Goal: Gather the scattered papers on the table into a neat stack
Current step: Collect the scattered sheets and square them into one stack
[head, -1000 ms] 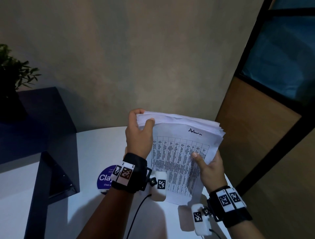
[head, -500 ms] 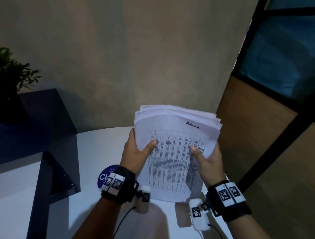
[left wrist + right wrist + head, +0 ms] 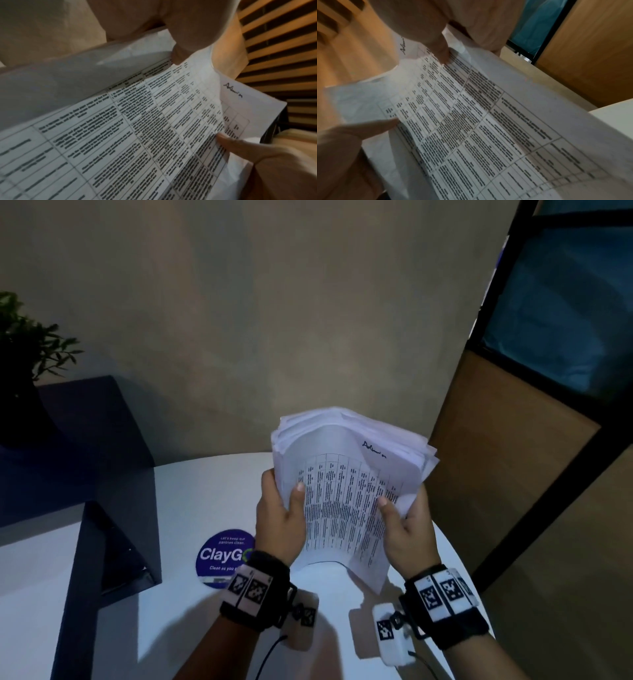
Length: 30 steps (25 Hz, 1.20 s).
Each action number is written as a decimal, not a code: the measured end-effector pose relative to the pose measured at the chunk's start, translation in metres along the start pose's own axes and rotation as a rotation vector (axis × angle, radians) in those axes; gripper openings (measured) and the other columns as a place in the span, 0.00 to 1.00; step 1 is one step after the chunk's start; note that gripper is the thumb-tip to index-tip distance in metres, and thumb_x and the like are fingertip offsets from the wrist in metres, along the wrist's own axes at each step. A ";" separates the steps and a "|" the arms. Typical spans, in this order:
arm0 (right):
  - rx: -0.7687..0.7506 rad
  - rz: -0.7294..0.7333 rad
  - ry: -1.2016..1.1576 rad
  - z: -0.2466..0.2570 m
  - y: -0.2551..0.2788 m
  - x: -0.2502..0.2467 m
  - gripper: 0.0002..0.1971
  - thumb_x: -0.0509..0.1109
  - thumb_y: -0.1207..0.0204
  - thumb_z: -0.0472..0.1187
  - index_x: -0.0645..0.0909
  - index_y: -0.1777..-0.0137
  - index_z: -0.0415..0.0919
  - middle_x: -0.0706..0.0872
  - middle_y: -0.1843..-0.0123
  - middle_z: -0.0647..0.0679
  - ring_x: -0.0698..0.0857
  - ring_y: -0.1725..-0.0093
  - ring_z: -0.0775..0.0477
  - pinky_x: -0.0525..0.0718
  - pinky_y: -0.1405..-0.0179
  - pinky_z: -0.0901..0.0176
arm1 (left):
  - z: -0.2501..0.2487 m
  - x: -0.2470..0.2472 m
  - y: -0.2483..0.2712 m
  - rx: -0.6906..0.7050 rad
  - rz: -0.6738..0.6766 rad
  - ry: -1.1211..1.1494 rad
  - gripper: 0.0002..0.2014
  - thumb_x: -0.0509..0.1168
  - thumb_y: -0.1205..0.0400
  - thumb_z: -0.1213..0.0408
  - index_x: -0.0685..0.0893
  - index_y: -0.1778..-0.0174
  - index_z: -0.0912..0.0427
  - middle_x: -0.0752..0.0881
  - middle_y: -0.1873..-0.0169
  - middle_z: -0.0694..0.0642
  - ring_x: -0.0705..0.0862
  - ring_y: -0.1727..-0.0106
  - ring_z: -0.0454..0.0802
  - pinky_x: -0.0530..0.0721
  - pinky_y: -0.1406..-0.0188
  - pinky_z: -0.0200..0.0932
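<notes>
White and round-edged, the table (image 3: 205, 498) fills a corner below a plain wall. The papers (image 3: 346, 484) stand upright over its far right part, probably so the uneven sheets can be knocked square. The left hand (image 3: 279, 522) clamps the left edge, thumb in front, and the right hand (image 3: 406, 529) pinches the right edge likewise. A blue sticker (image 3: 222, 556) lies near left and a dark cabinet (image 3: 85, 440) stands far left, neither in the way.
</notes>
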State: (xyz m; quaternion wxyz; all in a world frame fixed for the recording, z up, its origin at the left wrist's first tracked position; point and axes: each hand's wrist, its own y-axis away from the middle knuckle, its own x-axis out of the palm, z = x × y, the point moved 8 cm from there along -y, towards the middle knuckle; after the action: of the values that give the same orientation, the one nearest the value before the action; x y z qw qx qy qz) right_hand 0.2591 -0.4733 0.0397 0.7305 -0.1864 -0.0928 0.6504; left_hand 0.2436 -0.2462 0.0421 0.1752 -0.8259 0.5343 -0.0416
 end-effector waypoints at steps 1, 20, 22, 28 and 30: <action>-0.017 0.005 0.008 0.005 -0.002 0.000 0.24 0.66 0.18 0.30 0.67 0.31 0.57 0.82 0.39 0.63 0.82 0.41 0.74 0.80 0.47 0.78 | -0.003 -0.003 -0.001 0.002 -0.016 0.012 0.12 0.63 0.16 0.54 0.68 0.42 0.39 0.85 0.48 0.42 0.87 0.48 0.44 0.89 0.50 0.60; 0.016 -0.040 -0.202 0.013 0.003 -0.008 0.32 0.78 0.32 0.47 0.67 0.31 0.57 0.82 0.35 0.50 0.85 0.36 0.53 0.84 0.39 0.56 | -0.072 -0.029 -0.036 0.046 -0.258 0.093 0.05 0.70 0.20 0.56 0.84 0.54 0.52 0.86 0.61 0.39 0.83 0.59 0.32 0.80 0.51 0.38; 0.015 -0.081 -0.264 0.027 -0.003 -0.009 0.32 0.79 0.35 0.58 0.69 0.33 0.58 0.83 0.35 0.45 0.86 0.37 0.48 0.86 0.41 0.53 | -0.069 -0.026 -0.037 0.046 -0.251 0.087 0.06 0.69 0.19 0.53 0.84 0.56 0.51 0.86 0.61 0.40 0.83 0.60 0.34 0.80 0.53 0.37; 0.078 -0.209 -0.193 0.044 -0.019 -0.012 0.20 0.74 0.34 0.69 0.80 0.49 0.59 0.89 0.45 0.44 0.90 0.45 0.44 0.88 0.43 0.36 | -0.067 -0.031 -0.037 0.049 -0.285 0.065 0.06 0.68 0.19 0.54 0.84 0.61 0.49 0.85 0.66 0.39 0.82 0.63 0.32 0.80 0.57 0.36; 0.108 -0.222 -0.195 0.044 -0.022 -0.011 0.19 0.73 0.30 0.65 0.83 0.51 0.51 0.91 0.49 0.45 0.91 0.50 0.49 0.90 0.48 0.41 | -0.066 -0.034 -0.037 0.040 -0.303 0.058 0.05 0.68 0.19 0.56 0.84 0.60 0.49 0.85 0.67 0.39 0.81 0.65 0.30 0.79 0.58 0.33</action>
State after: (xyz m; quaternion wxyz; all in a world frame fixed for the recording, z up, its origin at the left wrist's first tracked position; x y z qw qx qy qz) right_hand 0.2607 -0.4792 0.0900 0.7945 -0.0715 -0.1480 0.5846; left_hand 0.2448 -0.2180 0.1200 0.1677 -0.8920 0.4073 -0.1021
